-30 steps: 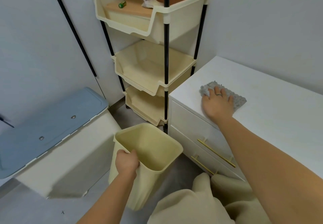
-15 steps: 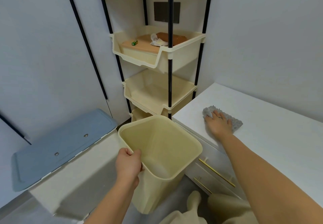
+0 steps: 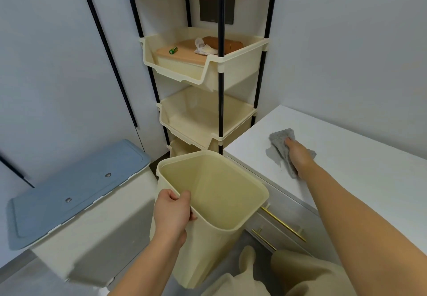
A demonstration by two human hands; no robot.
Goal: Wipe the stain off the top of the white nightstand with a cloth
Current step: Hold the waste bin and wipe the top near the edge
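The white nightstand point(image 3: 360, 157) stands at the right, with gold drawer handles on its front. A grey cloth point(image 3: 280, 142) lies bunched near the top's left front edge. My right hand point(image 3: 299, 157) grips the cloth and lifts one side of it off the surface. My left hand point(image 3: 172, 212) holds the rim of a cream waste bin point(image 3: 221, 203), raised beside the nightstand's front left corner. I cannot make out a stain on the top.
A cream shelf rack point(image 3: 203, 71) with black poles stands in the corner; its upper tray holds a wooden board, a green battery and crumpled paper. A white box with a blue lid point(image 3: 76, 191) sits at the left. My knees show at the bottom.
My right hand went from flat on the spread cloth to gripping it, and the cloth bunched up. My left hand raised the bin closer to the nightstand's edge. My head tilted up.
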